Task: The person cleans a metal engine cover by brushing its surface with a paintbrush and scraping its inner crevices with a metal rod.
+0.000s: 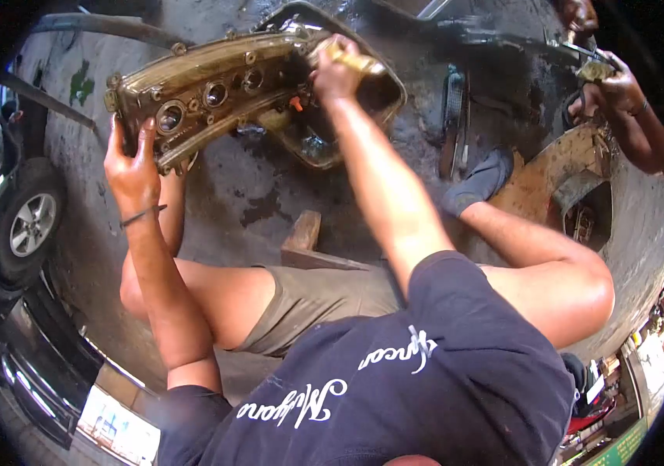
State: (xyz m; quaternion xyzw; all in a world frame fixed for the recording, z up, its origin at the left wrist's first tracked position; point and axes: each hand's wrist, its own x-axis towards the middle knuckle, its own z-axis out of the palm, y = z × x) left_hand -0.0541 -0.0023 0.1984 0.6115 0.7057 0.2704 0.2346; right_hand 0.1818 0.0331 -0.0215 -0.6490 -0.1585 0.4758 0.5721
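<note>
A long, oily metal engine valve cover (215,116) is held up at a tilt, with round holes along its face. My left hand (134,171) grips its left end, thumb on the near face and fingers partly hidden. At the other end my right hand (337,74) is closed around a yellow, block-like thing (355,60), possibly a brush, against or very near the cover. Its working side is hidden. Beneath that end lies a dark, wet basin (390,78). A small orange piece (295,103) shows by the cover's lower edge.
A low wooden stool (304,245) stands before my shorts. At the right, another person's hand (623,85) holds a small part near a curved wooden piece (573,159). A car wheel (33,225) is at the left. Wet patches mark the concrete floor (246,190).
</note>
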